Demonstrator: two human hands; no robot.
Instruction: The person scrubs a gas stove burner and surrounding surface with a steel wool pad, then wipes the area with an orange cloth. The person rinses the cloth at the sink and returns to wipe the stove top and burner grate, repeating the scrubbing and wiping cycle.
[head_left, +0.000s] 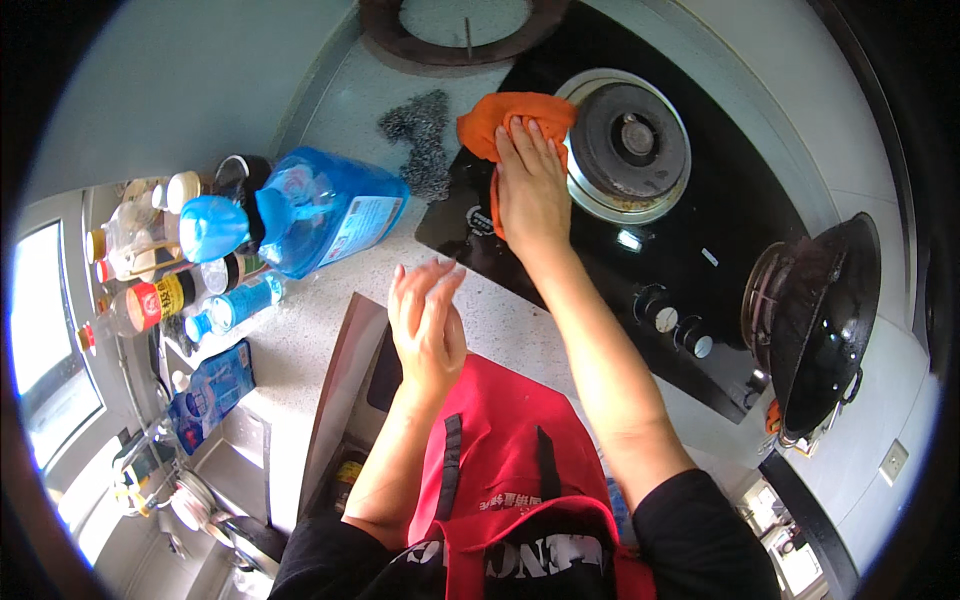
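My right hand (534, 187) lies flat on an orange cloth (517, 112), pressing it against the black glass gas hob (600, 262), just left of the round burner (634, 142). The cloth touches the burner's metal ring. Over the front edge of the worktop, my left hand (427, 322) is raised with its fingers loosely bent and nothing in it. Beyond it, a steel wool scourer (424, 142) rests on the speckled worktop (307, 315). A large blue plastic bottle (330, 210) stands left of the scourer.
A black wok (825, 330) sits over the right burner. The removed pan support (465, 56) lies at the back. Several bottles (150, 300) crowd the left side, near a blue pouch (214, 394) and the sink (232, 465). An open drawer or cabinet (337, 375) is below the worktop.
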